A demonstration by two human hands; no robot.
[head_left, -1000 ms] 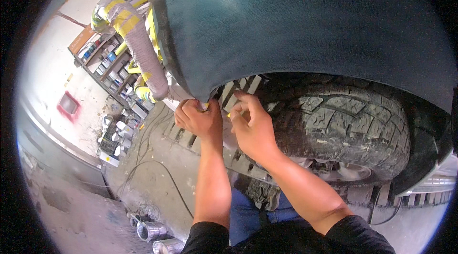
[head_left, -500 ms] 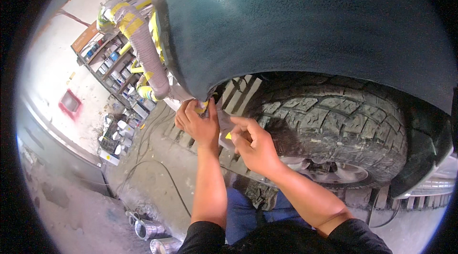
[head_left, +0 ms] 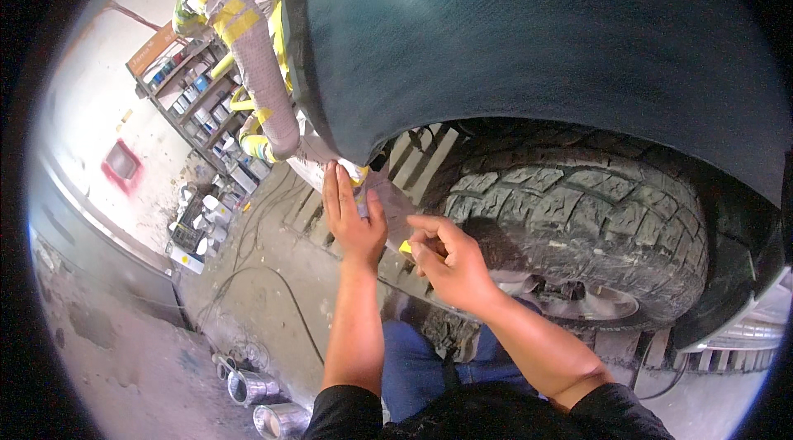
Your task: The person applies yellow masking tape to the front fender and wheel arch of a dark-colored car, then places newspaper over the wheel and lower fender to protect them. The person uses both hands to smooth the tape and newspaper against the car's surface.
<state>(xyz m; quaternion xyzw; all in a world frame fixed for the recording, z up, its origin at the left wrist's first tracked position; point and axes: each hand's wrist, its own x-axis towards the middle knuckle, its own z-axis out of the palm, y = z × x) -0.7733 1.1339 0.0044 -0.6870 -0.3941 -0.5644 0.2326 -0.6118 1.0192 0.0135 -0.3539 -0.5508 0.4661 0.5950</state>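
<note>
My left hand (head_left: 357,225) lies with its fingers stretched out against the pale masking sheet (head_left: 310,169) below the lower corner of a dark vehicle fender (head_left: 512,35). A strip of yellow masking tape (head_left: 361,176) shows beside its fingertips, at that corner. My right hand (head_left: 450,262) is closed in a pinch, just right of the left hand and in front of the tyre (head_left: 578,225). From between its thumb and fingers sticks out a small yellow piece of masking tape (head_left: 405,247); the rest of the piece is hidden by the fingers.
A bar wrapped in masking paper and yellow tape (head_left: 260,76) juts out at left. Behind it stands a shelf (head_left: 186,109) of cans and bottles. A cable (head_left: 285,291) runs across the floor; metal cans (head_left: 252,388) stand at lower left. Wooden slats (head_left: 413,167) lie beside the tyre.
My left hand has let go of its pinch at the fender corner and now lies with straight fingers slightly lower. My right hand has shifted a little right and down, still holding the yellow tape.
</note>
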